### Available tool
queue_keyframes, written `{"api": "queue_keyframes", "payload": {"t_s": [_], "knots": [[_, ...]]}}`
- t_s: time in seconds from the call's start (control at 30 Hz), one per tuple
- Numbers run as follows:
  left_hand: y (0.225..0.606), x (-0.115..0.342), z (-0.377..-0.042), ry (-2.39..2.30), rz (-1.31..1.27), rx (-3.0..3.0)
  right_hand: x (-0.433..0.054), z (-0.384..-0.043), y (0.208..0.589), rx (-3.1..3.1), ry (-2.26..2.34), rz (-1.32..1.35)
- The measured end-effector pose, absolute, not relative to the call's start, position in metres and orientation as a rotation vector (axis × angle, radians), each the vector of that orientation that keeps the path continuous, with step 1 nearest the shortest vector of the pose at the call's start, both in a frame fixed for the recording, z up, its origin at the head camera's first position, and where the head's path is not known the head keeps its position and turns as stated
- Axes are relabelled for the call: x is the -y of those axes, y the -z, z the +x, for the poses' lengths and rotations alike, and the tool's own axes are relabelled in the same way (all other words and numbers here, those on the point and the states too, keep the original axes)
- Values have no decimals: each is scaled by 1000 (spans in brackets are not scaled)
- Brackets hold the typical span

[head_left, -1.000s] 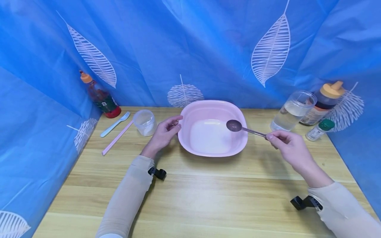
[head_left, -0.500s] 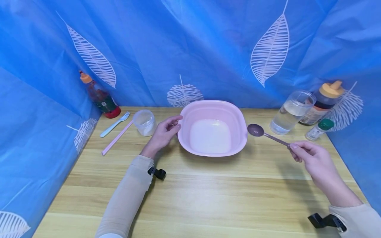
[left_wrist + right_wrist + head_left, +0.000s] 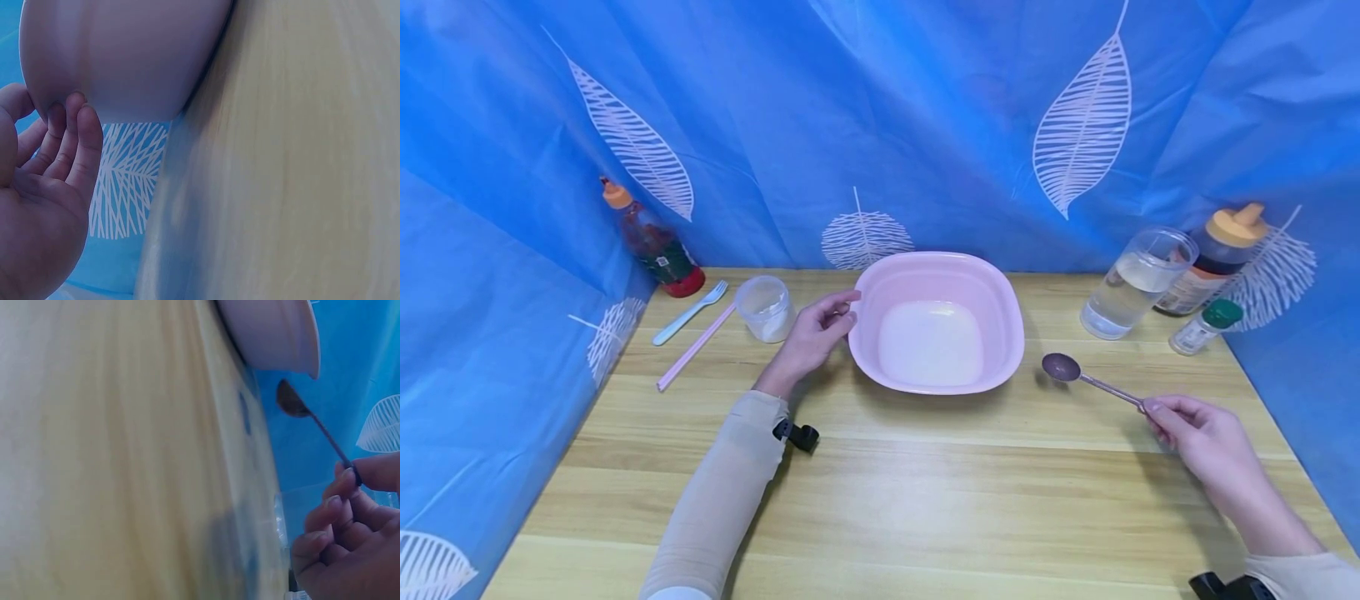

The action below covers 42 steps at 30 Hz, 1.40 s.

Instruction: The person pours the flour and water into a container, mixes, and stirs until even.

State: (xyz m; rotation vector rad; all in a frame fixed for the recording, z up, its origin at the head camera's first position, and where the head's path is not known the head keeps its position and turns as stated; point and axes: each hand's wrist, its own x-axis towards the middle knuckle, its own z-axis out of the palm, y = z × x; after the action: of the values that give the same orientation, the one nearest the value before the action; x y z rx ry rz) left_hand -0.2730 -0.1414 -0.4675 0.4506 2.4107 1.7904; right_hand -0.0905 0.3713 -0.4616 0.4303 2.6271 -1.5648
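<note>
A pink plastic basin (image 3: pixel 936 265) stands at the middle of the table's far side, with a white bottom inside. My left hand (image 3: pixel 808 340) holds its left rim, thumb at the edge and fingertips (image 3: pixel 89 122) against the outer wall. To the right of the basin, my right hand (image 3: pixel 1206 446) pinches the handle end of a brown measuring spoon (image 3: pixel 1062 367). The spoon's bowl is above the tabletop, apart from the basin; in the right wrist view the spoon (image 3: pixel 291 400) points toward the basin wall (image 3: pixel 275 334).
At left are a red sauce bottle (image 3: pixel 662 254), light blue fork (image 3: pixel 688 315), pink stick (image 3: pixel 696 348) and clear cup (image 3: pixel 765 308) with white contents. At right stand a glass of water (image 3: pixel 1127 292), dark squeeze bottle (image 3: pixel 1213 258) and green-capped jar (image 3: pixel 1206 327). Blue cloth hangs behind.
My right hand has carried the measuring spoon from over the basin to the right, then down toward the table. The left hand and the basin have stayed put.
</note>
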Motion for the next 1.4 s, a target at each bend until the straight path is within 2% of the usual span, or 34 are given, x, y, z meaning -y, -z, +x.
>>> {"api": "queue_keyframes", "payload": {"t_s": [0.23,0.6,0.93,1.4], "knots": [[467,142,-272,-1787,440,-2411,-370,-92,470,-2647,1456,460],[468,141,-273,-1787,427,-2411,-373,-93,477,-2568,1523,475],[467,141,-273,-1799,442,-2405,-373,-95,481,-2967,893,221],[467,142,-273,-1785,432,-2416,-361,-100,488,-3196,624,-19]]}}
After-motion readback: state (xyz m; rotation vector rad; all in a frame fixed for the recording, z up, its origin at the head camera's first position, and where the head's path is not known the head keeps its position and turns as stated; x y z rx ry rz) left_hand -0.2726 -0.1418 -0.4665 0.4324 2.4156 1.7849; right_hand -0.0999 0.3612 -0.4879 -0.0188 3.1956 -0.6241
